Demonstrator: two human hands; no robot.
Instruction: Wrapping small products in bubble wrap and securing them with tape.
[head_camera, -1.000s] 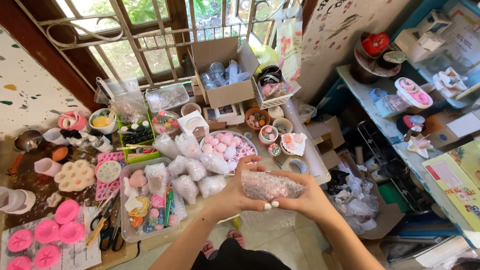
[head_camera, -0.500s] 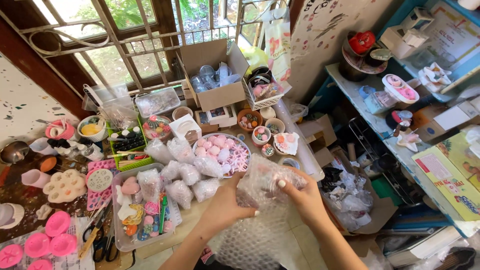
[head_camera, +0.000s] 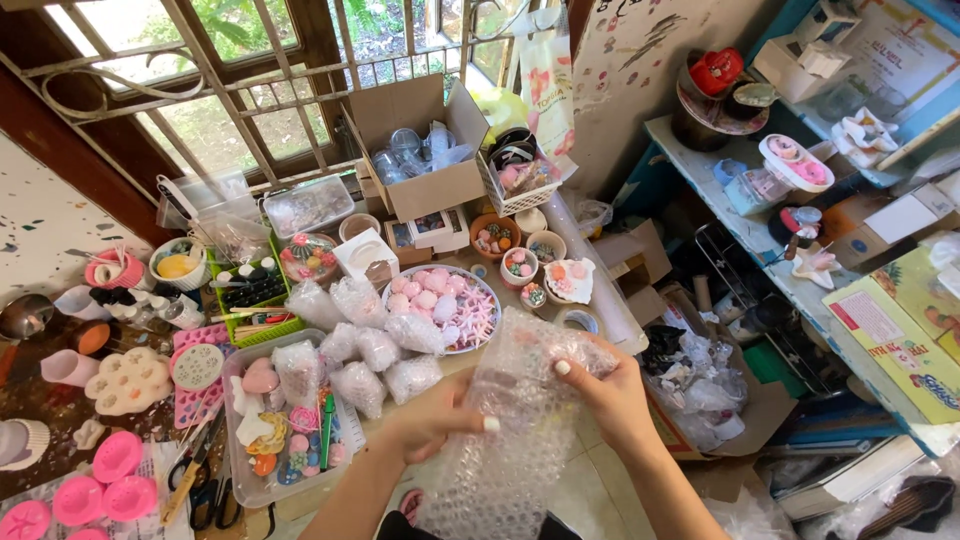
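Bubble wrap (head_camera: 520, 430) hangs in a long clear sheet at the near centre, gripped from both sides. The left hand (head_camera: 435, 425) pinches its left edge, thumb pressed against the curled fingers, while the right hand (head_camera: 610, 395) clamps the upper right part, fingers folded over the plastic (what it covers cannot be made out). Just beyond lie small wrapped bundles (head_camera: 375, 350), a round tray of pink pieces (head_camera: 440, 305) and, farther off, an open cardboard box (head_camera: 425, 150).

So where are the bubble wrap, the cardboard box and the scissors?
Bubble wrap (head_camera: 520, 420), head view, on the sheet between the hands.
Cardboard box (head_camera: 440, 190), head view, on its front wall.
Scissors (head_camera: 205, 495), head view, on the black handles.
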